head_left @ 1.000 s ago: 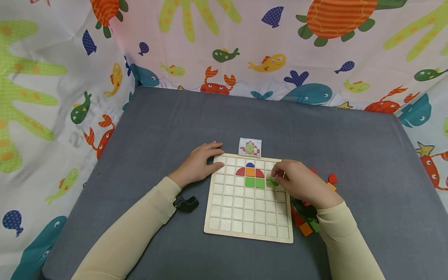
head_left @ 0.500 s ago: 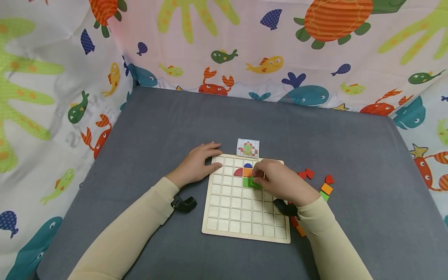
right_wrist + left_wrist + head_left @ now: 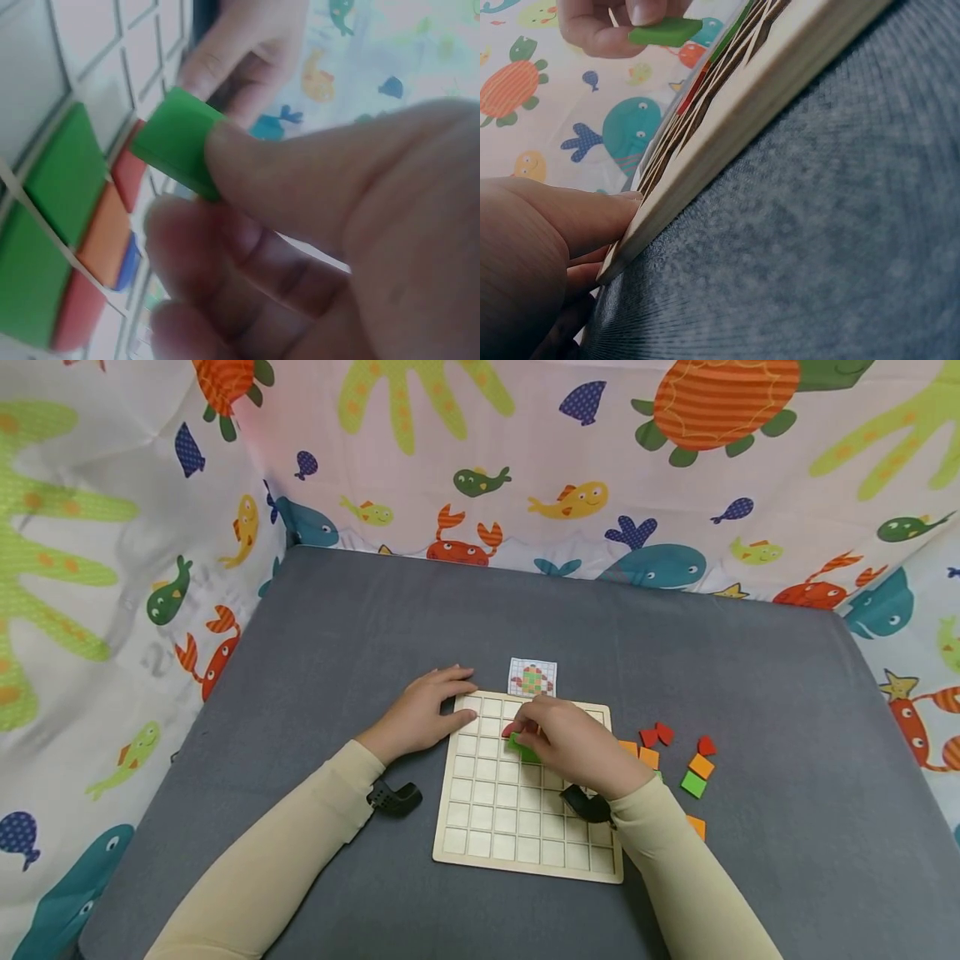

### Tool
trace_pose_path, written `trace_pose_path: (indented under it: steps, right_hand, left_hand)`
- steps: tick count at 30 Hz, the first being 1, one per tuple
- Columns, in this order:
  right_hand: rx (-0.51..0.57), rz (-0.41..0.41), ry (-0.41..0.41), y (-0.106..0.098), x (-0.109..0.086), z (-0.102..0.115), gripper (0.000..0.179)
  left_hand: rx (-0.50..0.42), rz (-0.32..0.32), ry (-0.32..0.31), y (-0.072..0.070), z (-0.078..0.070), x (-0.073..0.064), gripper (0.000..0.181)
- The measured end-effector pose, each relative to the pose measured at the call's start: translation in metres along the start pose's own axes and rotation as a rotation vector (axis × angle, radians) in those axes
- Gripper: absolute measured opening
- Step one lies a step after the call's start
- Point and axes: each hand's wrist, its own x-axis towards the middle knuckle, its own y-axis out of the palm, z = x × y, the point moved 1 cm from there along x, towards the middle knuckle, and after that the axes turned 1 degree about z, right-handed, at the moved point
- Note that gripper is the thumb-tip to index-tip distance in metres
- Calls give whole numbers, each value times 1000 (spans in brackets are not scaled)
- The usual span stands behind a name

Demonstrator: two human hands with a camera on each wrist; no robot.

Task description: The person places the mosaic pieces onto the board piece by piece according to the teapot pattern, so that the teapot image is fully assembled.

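My right hand (image 3: 573,742) pinches a green square tile (image 3: 178,141) between thumb and fingertips, just above the wooden grid board (image 3: 498,817). In the right wrist view, two green tiles (image 3: 69,176), an orange tile (image 3: 105,225), two red rounded tiles (image 3: 81,309) and a blue tile (image 3: 129,262) sit in the board's cells. My left hand (image 3: 420,714) rests at the board's far left corner. Its thumb lies on the rim, and its straight fingers reach along the far edge. In the head view the right hand covers most of the set tiles.
A small picture card (image 3: 532,677) lies against the board's far edge. To the right are loose red tiles (image 3: 664,733), orange tiles (image 3: 701,766) and a green tile (image 3: 693,784) on the grey table (image 3: 360,610). Patterned cloth (image 3: 420,443) hangs behind and at the sides.
My right hand has moved left across the board, carrying the green tile from the right columns to near the left red tile. The left hand keeps its place at the corner.
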Motion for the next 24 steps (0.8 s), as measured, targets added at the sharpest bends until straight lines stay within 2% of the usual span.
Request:
trace_pose_path:
  steps: [5,14,24]
  right_hand:
    - [-5,4,24,7,3,-1,5]
    - [5,37,14,15,7,-2,6]
    - [-25,37,4,18,6,-3,6]
  left_hand:
    - [0,7,0,1,1,1,49]
    - [-6,2,-6,0,0,0,48]
    - [-10,0,-5,-1,-1,0,48]
